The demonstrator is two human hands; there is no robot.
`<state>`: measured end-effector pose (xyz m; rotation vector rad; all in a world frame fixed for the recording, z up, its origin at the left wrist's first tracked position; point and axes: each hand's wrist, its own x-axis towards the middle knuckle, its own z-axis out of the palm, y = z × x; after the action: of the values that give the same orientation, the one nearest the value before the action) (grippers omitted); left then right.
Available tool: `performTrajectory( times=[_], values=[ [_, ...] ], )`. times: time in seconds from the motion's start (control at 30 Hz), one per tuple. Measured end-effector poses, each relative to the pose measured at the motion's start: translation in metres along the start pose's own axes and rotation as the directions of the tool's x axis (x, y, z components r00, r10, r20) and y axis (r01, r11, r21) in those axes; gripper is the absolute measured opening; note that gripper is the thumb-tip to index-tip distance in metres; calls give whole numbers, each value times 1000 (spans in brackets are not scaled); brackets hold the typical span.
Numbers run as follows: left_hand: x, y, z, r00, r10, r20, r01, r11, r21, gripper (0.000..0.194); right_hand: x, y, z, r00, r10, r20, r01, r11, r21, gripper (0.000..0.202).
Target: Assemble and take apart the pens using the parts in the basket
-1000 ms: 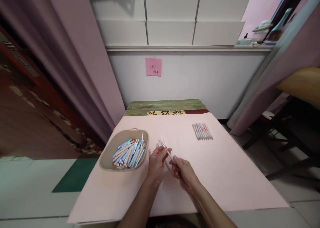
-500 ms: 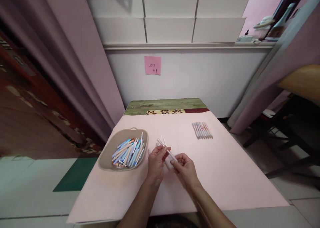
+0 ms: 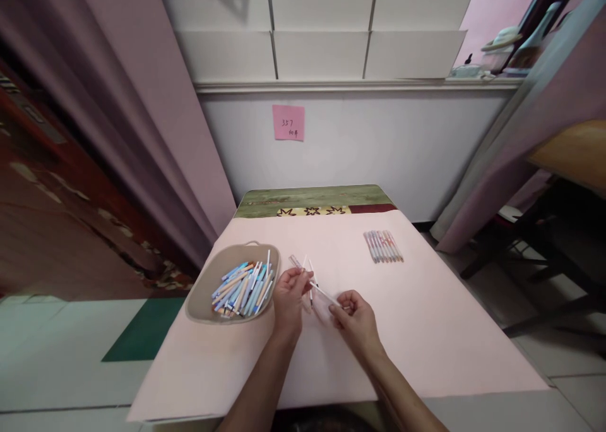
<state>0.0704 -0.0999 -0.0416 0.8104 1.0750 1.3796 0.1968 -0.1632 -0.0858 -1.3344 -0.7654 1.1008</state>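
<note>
Over the middle of the pink-covered table, my right hand (image 3: 353,315) pinches the lower right end of a thin white stick-like refill (image 3: 326,293). My left hand (image 3: 292,290) is closed near the refill's other end, fingers pinched on a clear patterned pen part (image 3: 296,261) that points up and left. Under and between the hands, a few thin white refills (image 3: 311,268) lie on the cover. To the left stands a beige basket (image 3: 201,293) holding several blue, white and peach pens (image 3: 243,287). A row of several patterned pens (image 3: 383,247) lies side by side at the right.
The pink cover (image 3: 426,331) leaves a green patterned strip (image 3: 312,197) showing at the table's back edge. A pink note (image 3: 288,123) is on the wall behind. Curtains hang on both sides, and a dark chair (image 3: 558,255) stands at the right.
My left hand has shifted slightly left and the patterned part has come away from the white refill, which now shows bare between the hands. My right hand has barely moved.
</note>
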Motion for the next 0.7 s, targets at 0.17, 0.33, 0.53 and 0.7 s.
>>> performTrajectory(
  times=[0.17,0.33,0.53,0.7],
  values=[
    [11,9,-8,953,293,75,-299,874,383,20,-2,-7,-16,980,-191,-53,152,895,-420,20],
    [10,16,-12,904,353,243,-372,366,853,26,-4,-16,-16,972,-230,-51,165,818,-551,21],
    [-7,3,-12,831,306,464,-470,-61,881,34,-4,-15,-6,967,-253,-24,199,812,-549,22],
    [-11,-4,-17,781,193,594,-575,-150,804,23,-8,-19,-12,962,-263,80,261,787,-558,23]
  ],
)
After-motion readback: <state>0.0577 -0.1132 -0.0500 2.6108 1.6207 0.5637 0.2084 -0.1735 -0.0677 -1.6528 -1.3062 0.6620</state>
